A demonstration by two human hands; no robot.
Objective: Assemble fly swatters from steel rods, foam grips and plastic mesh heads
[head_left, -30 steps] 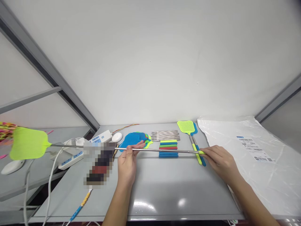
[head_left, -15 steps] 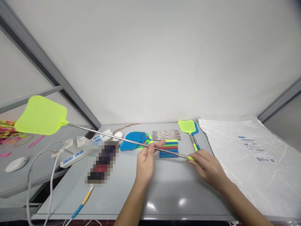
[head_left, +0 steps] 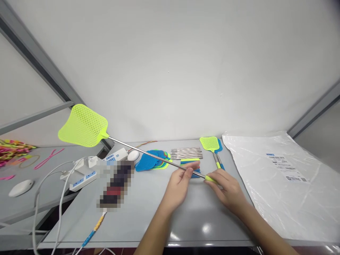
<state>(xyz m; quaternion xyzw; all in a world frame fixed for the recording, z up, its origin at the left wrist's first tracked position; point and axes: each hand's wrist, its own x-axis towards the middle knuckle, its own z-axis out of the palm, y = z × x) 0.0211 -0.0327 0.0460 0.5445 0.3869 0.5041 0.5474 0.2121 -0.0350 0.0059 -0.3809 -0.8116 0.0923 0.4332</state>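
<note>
A yellow-green fly swatter (head_left: 84, 125) with a thin metal telescopic rod slants across the view, its mesh head up at the left. My left hand (head_left: 178, 185) is closed around the rod near its lower end. My right hand (head_left: 225, 187) grips the yellow-green handle, most of which its fingers hide. Behind my hands lie several coloured handle grips (head_left: 190, 161), partly covered by the left hand. Metal rods (head_left: 186, 153) lie in a row beyond them. A pile of loose swatter heads (head_left: 150, 161), blue on top, is to the left.
Two swatters, the front one yellow-green (head_left: 210, 144), lie behind my right hand. A large white plastic package (head_left: 255, 166) covers the table's right side. At the left are power strips (head_left: 84, 180) with white cables, a blurred-out object (head_left: 115, 186) and a white mouse (head_left: 21, 188).
The rod has shortened, and the swatter head has come right and nearer my hands. My left hand has slid right along the rod, closer to my right hand on the handle.
</note>
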